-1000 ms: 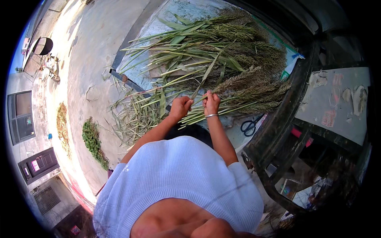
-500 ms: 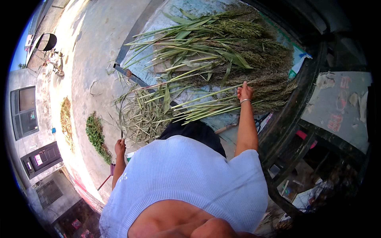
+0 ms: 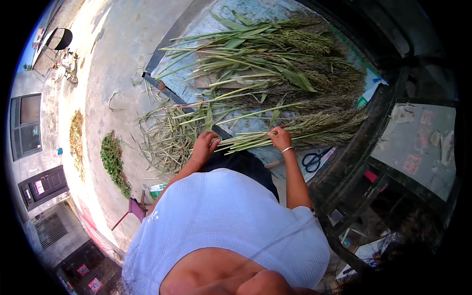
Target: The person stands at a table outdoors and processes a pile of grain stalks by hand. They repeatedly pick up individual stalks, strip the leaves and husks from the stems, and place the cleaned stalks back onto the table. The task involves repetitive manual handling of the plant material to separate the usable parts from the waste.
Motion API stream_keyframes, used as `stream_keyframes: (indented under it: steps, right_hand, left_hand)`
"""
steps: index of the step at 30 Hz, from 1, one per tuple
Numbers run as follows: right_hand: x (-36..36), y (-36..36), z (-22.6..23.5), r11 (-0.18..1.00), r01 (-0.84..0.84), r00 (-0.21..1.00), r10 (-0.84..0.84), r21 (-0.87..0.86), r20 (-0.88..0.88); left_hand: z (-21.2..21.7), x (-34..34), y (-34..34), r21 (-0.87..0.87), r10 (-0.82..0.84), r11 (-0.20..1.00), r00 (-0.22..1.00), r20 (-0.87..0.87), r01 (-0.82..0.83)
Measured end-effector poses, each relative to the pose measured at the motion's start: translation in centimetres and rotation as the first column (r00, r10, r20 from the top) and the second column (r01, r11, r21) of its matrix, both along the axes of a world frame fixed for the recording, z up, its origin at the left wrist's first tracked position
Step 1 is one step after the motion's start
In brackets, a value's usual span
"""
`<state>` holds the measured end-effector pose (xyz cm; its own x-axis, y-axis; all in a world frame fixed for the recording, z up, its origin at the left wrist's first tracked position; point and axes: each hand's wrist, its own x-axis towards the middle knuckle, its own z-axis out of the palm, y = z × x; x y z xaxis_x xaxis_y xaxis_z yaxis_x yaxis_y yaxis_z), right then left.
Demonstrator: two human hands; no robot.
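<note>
Cut grain stalks with bushy seed heads lie in front of me, their bare ends to the left. The nearest bundle (image 3: pixel 250 141) rests just ahead of my lap. My right hand (image 3: pixel 280 139) is closed in a pinch on stalks of this bundle, partway along their length. Beside the bare ends, my left hand (image 3: pixel 202 146) has its fingers curled together; what they hold, if anything, is hidden. Farther off spreads a larger pile of stalks (image 3: pixel 246 61), some with long green leaves. Stripped leaves and stalk scraps (image 3: pixel 169 140) lie on the ground to the left.
The stalks lie on a pale blue sheet (image 3: pixel 194 61). Dark-handled scissors (image 3: pixel 311 161) lie right of my right hand. Along the right runs a dark frame (image 3: pixel 361 140). A green plant heap (image 3: pixel 115 162) and a small purple seat (image 3: pixel 136 209) are on the left.
My left hand has come in from the far left to the stalk ends, and the long thin leaf it held no longer shows there. My right hand has moved left and nearer me.
</note>
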<state>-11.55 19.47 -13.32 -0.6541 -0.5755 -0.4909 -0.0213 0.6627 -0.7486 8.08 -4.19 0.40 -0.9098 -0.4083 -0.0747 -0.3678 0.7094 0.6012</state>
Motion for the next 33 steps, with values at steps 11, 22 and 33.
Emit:
stream_keyframes:
  steps: [11,22,33]
  right_hand:
    - [3.3,-0.8,5.1,0.939,0.183,0.894,-0.282,-0.291,-0.348]
    - [-3.3,1.4,-2.3,0.920,0.377,0.807,-0.270,0.105,-0.525]
    - [-8.8,-13.9,-2.2,0.896,0.440,0.817,-0.425,0.055,0.389]
  left_hand:
    - [-4.4,-7.6,7.0,0.471,-0.379,0.848,0.900,0.216,0.244]
    - [-3.7,9.6,-5.8,0.582,-0.252,0.811,0.863,0.438,-0.059]
    - [-1.8,33.6,-11.1,-0.563,0.793,0.592,0.294,0.533,-0.577]
